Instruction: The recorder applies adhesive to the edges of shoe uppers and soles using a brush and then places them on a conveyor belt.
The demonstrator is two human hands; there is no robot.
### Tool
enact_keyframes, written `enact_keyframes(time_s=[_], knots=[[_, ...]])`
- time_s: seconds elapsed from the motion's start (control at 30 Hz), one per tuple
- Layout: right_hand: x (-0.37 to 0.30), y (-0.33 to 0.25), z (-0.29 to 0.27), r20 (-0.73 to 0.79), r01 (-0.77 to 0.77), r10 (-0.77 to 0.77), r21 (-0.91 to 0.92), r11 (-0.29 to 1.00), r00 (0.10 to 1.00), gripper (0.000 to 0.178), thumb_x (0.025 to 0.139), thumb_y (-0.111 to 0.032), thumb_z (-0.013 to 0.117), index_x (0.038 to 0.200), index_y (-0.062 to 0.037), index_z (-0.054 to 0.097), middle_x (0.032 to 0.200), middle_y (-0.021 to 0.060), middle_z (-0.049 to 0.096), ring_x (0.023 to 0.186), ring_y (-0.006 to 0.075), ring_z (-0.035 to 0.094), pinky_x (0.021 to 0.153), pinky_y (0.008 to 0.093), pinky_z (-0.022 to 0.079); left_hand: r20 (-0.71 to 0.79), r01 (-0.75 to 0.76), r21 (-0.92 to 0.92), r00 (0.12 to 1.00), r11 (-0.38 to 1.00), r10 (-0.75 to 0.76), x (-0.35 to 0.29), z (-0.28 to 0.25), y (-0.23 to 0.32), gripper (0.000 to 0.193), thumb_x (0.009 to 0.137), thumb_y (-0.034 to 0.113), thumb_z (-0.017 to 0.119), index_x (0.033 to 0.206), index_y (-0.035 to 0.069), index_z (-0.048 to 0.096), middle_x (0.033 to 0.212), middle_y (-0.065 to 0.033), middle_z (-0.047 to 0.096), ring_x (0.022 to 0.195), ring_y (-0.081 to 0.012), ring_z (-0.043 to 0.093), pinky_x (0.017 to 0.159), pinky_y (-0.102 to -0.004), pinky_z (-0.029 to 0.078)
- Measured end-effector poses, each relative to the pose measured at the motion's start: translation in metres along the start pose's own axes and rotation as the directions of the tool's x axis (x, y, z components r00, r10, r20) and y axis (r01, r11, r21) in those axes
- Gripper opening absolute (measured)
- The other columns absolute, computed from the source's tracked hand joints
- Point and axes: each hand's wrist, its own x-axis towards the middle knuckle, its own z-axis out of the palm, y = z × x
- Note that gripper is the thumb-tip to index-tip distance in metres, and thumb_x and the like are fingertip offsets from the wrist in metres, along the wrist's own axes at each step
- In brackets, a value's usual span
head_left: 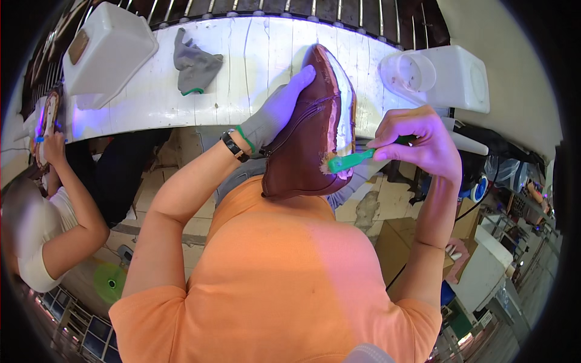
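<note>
A brown ankle boot (pixel 296 154) with a zip along its side is tipped over, its underside turned to the right. Gripping it near the toe is my left hand (pixel 279 109), in a grey glove that leaves the fingertips bare. The boot's sole face (pixel 345 115) looks whitish, with a pinkish band along its edge. Bare and pinching a green-handled brush (pixel 351 160), my right hand (pixel 417 140) is just right of the boot. The brush's pale bristles touch the lower edge of the upper near the heel.
A grey glove (pixel 196 62) lies on the white worktable (pixel 242 78). White plastic containers stand at its left (pixel 112 51) and right (pixel 466 78), beside a clear round cup (pixel 411 71). Metal rollers (pixel 260 7) run behind. A co-worker (pixel 72 224) handles a shoe at far left. A cardboard box (pixel 402 248) sits lower right.
</note>
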Motion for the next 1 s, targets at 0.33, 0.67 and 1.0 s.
enact_keyframes(time_s=[0.33,0.67,1.0], knots=[[0.025,-0.041,-0.017,0.038,0.239,-0.237,-0.082,0.967,0.971,0.021,0.062,-0.011,0.083,0.076,0.0000,0.072,0.069,0.0094,0.066,0.064,0.0178,0.063,0.056,0.0273,0.046,0.494,-0.379,0.181,0.833,0.907,0.249,-0.009,0.028,-0.004,0.024,0.094,0.024,0.056,0.108,0.005,0.060,0.105,-0.0015,0.063,0.090,-0.0044,0.056,0.080,-0.0247,0.047],[0.044,-0.040,-0.031,0.075,0.240,-0.234,-0.086,0.967,0.969,0.016,0.066,-0.007,0.082,0.076,-0.0004,0.070,0.073,0.0082,0.067,0.069,0.0165,0.065,0.063,0.0274,0.048,0.197,-0.269,0.326,0.957,0.906,0.214,-0.091,0.101,0.033,0.029,0.073,0.028,0.081,0.074,0.004,0.065,0.065,-0.0013,0.063,0.056,-0.0122,0.060,0.058,-0.0269,0.049],[0.021,-0.033,-0.021,-0.063,0.228,-0.230,-0.041,0.973,0.971,0.020,0.061,-0.008,0.083,0.075,-0.0002,0.071,0.070,0.0106,0.066,0.063,0.0167,0.063,0.055,0.0267,0.044,0.574,-0.762,0.593,0.626,0.259,0.528,-0.054,0.072,-0.006,0.031,0.073,0.031,0.081,0.076,0.004,0.065,0.067,-0.0058,0.063,0.058,-0.0155,0.062,0.059,-0.0274,0.050]])
